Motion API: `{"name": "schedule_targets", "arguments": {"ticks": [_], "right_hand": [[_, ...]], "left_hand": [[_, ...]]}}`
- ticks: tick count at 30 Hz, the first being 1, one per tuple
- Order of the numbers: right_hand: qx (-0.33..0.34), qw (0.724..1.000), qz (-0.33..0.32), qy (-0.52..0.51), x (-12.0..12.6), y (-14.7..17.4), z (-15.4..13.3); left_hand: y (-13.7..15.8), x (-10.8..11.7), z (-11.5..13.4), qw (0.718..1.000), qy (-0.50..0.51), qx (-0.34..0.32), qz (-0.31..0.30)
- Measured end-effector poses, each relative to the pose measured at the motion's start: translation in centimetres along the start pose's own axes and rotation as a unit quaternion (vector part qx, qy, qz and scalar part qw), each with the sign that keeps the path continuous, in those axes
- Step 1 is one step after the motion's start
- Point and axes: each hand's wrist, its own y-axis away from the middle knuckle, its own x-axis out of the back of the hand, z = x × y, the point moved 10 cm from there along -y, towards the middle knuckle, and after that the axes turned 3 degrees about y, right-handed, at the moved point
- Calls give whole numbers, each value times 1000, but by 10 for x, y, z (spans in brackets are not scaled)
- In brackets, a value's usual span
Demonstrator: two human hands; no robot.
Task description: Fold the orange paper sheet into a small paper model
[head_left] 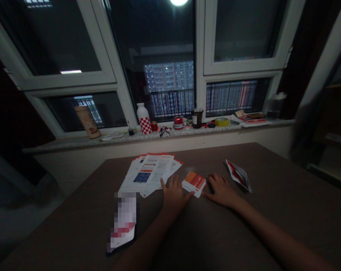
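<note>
From my remote seat I have the stack of orange-and-white cards (pixel 194 184) as my landmark, lying flat on the brown table (pixel 260 226) between the person's two hands. The left hand (pixel 174 194) is just left of the stack, palm down with fingers spread, its thumb reaching to the stack's near edge. The right hand (pixel 219 190) is just right of it, loosely open and slightly curled, fingertips at that side. Neither hand is closed around anything; I can't tell how firmly either one presses on the cards. To the left of the stack, beyond the left hand's fingers, I see overlapping printed sheets (pixel 156 169); farther left and nearer to me lies a dark-edged phone-like slab (pixel 123 226), its face pixelated. Right of the stack, past the right hand, sits a creased red-and-white packet (pixel 238 176). Well beyond the stack runs the windowsill (pixel 116 140), carrying a red-checked white bottle (pixel 143 118), a red can (pixel 178 123), a dark cup (pixel 197 119) and a yellow tape roll (pixel 222 122).
</note>
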Motion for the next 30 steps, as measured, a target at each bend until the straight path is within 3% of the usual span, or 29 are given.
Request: {"name": "schedule_targets", "arguments": {"ticks": [4,9,13,18,30], "right_hand": [[5,1000,-1,3,-1,-2,3],[16,999,30,7,8,-5,1],[91,994,60,0,18,-4,-15],[173,984,25,-21,11,-2,-33],[172,984,32,-26,6,-6,-32]], "left_hand": [[-1,2,-8,1000,19,5,6],[-3,-2,-7,996,82,-5,-29],[-3,-9,-2,989,124,-29,-73],[-5,-15,-6,985,147,-31,-86],[-7,-12,-5,981,176,-32,-81]]}}
